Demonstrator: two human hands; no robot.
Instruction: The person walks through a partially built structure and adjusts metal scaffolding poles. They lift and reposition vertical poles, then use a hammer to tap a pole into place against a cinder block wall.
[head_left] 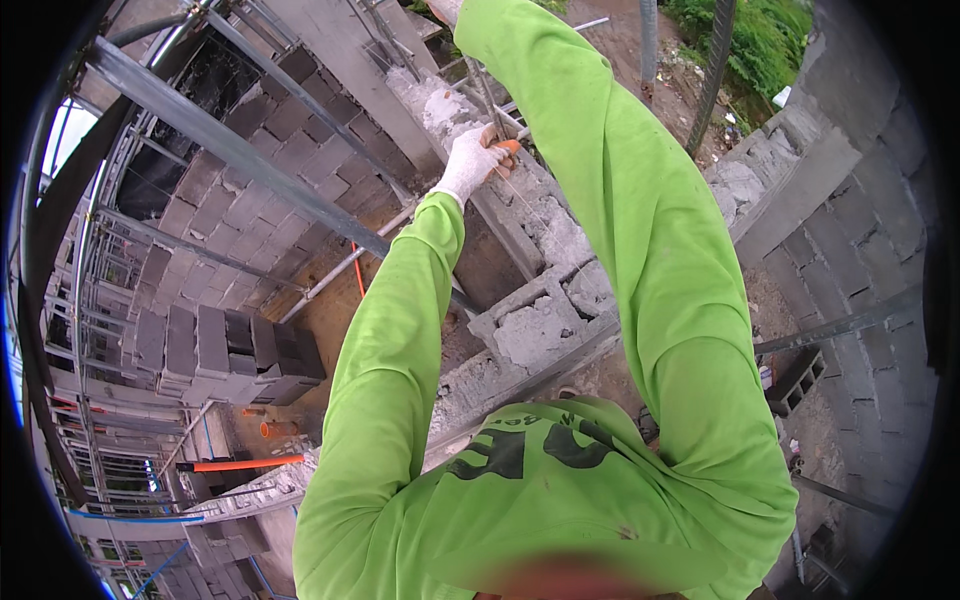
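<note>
My left hand point(470, 163), in a whitish glove, reaches out over the top of a concrete block wall point(560, 240). Its fingers are closed around a small orange object point(509, 147), whose kind I cannot make out. A thin steel rod point(487, 100) stands up from the wall just beyond this hand. My right arm point(640, 190), in a bright green sleeve, stretches farther out. Only a sliver of my right hand point(443, 9) shows at the upper edge, its fingers cut off from view.
Metal scaffold tubes point(240, 150) cross at the left, above a stack of grey blocks point(215, 350). An orange pipe point(245, 464) lies at lower left. A hollow block point(797, 380) rests at right, beside another block wall point(850, 260). Steel bars point(712, 75) rise at upper right.
</note>
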